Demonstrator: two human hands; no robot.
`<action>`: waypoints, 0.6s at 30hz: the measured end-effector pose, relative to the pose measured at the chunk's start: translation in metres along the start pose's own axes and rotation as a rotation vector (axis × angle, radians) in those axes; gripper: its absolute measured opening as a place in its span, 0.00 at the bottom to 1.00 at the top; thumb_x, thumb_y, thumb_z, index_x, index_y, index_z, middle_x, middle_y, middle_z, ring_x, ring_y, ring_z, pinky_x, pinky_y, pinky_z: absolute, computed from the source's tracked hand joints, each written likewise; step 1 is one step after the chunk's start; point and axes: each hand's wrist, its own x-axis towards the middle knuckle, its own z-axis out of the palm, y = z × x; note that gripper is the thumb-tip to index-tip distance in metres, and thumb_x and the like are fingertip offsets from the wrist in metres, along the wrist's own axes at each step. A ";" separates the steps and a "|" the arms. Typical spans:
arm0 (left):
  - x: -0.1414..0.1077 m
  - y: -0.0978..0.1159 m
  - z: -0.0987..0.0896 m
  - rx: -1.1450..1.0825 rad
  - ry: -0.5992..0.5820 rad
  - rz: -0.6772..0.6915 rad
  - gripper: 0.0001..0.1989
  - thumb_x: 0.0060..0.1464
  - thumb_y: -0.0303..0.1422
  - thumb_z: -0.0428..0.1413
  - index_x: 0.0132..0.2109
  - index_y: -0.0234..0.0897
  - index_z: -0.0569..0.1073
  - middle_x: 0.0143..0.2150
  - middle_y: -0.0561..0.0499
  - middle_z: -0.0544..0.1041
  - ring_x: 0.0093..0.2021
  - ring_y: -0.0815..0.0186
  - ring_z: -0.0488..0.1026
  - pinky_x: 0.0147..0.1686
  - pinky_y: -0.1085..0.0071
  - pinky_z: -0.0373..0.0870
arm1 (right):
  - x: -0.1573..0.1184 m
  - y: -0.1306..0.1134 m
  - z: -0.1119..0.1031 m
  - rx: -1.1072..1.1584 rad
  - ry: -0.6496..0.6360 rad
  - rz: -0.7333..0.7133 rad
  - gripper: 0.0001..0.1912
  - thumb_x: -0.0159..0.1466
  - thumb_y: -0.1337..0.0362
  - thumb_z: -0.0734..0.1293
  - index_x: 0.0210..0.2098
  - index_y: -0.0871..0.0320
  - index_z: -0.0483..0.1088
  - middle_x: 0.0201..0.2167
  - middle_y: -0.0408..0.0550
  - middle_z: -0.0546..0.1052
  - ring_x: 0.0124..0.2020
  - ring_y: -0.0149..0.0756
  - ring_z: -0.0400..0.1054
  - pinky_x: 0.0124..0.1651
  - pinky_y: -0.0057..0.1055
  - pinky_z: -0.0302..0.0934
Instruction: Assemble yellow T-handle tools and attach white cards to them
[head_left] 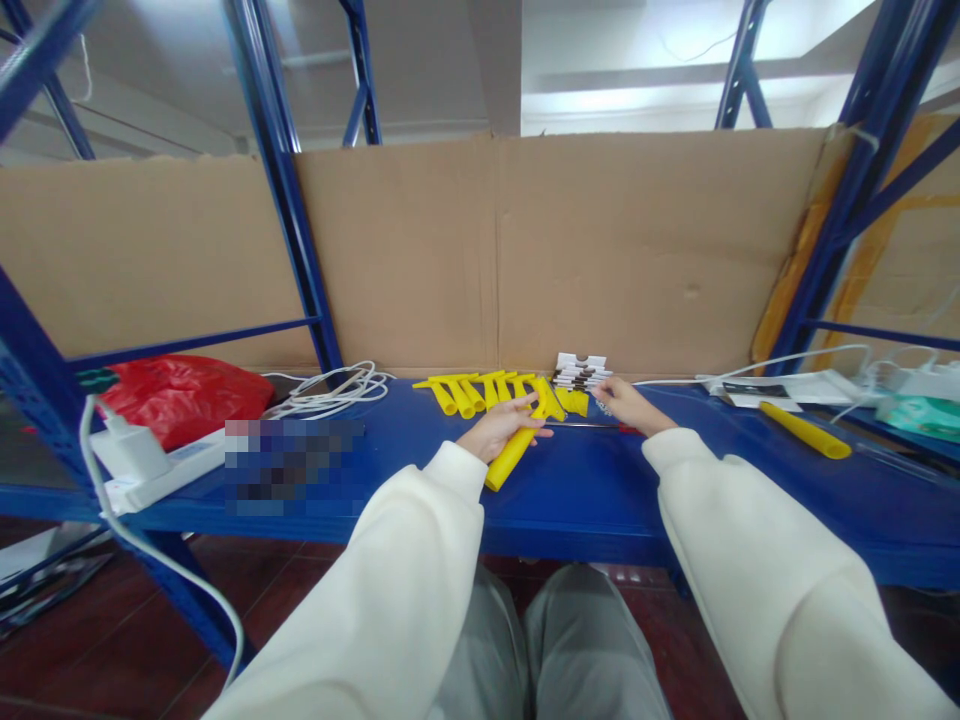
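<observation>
My left hand (pixel 501 428) is closed round the handle of a yellow scraper (pixel 513 460), its wide head pointing away from me and its round handle end toward me. My right hand (pixel 624 400) is pinched low over a few small shiny metal pieces (pixel 602 407); what its fingertips hold is too small to make out. Behind the left hand several more yellow scrapers (pixel 466 396) lie in a row. Flat yellow pieces (pixel 573 402) lie between the hands. A thin rod with a red handle (pixel 628 429), like a screwdriver, lies below the right hand.
White and dark flat packs (pixel 581 371) are stacked against the cardboard wall (pixel 600 250). On the blue shelf (pixel 585 500), a power strip (pixel 176 465), red bag (pixel 187 395) and white cable (pixel 341 390) lie left. A separate yellow tube (pixel 806 431) and papers (pixel 787 388) lie right.
</observation>
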 end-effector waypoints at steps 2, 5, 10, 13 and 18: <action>0.001 -0.001 0.000 -0.007 0.006 0.012 0.44 0.49 0.14 0.62 0.70 0.40 0.63 0.55 0.38 0.77 0.31 0.66 0.82 0.21 0.79 0.72 | 0.000 -0.014 0.008 0.146 -0.052 -0.051 0.13 0.64 0.54 0.64 0.30 0.56 0.71 0.32 0.49 0.76 0.37 0.41 0.69 0.46 0.40 0.65; 0.001 -0.001 -0.001 -0.012 0.006 0.019 0.44 0.48 0.13 0.62 0.70 0.37 0.63 0.53 0.37 0.77 0.30 0.64 0.82 0.21 0.78 0.72 | -0.003 -0.035 0.020 0.295 -0.059 -0.167 0.15 0.64 0.49 0.63 0.30 0.54 0.68 0.32 0.47 0.74 0.37 0.40 0.67 0.46 0.40 0.65; 0.002 -0.002 0.000 -0.010 -0.033 0.021 0.42 0.49 0.14 0.61 0.70 0.39 0.64 0.48 0.41 0.79 0.31 0.65 0.82 0.22 0.79 0.73 | -0.006 -0.051 0.032 0.360 -0.039 -0.313 0.19 0.64 0.46 0.64 0.28 0.53 0.65 0.32 0.47 0.71 0.39 0.40 0.65 0.49 0.41 0.62; 0.003 -0.003 0.000 -0.013 -0.042 0.024 0.41 0.49 0.14 0.62 0.69 0.38 0.65 0.49 0.40 0.79 0.31 0.63 0.82 0.22 0.78 0.74 | -0.006 -0.052 0.034 0.347 0.011 -0.329 0.19 0.63 0.46 0.65 0.27 0.53 0.65 0.33 0.48 0.72 0.40 0.41 0.65 0.52 0.42 0.61; 0.003 -0.002 0.000 0.001 -0.041 0.022 0.40 0.49 0.14 0.61 0.68 0.38 0.66 0.50 0.39 0.78 0.32 0.62 0.83 0.22 0.78 0.74 | -0.008 -0.054 0.035 0.347 0.023 -0.320 0.18 0.63 0.47 0.65 0.26 0.53 0.65 0.33 0.48 0.72 0.40 0.42 0.65 0.52 0.44 0.60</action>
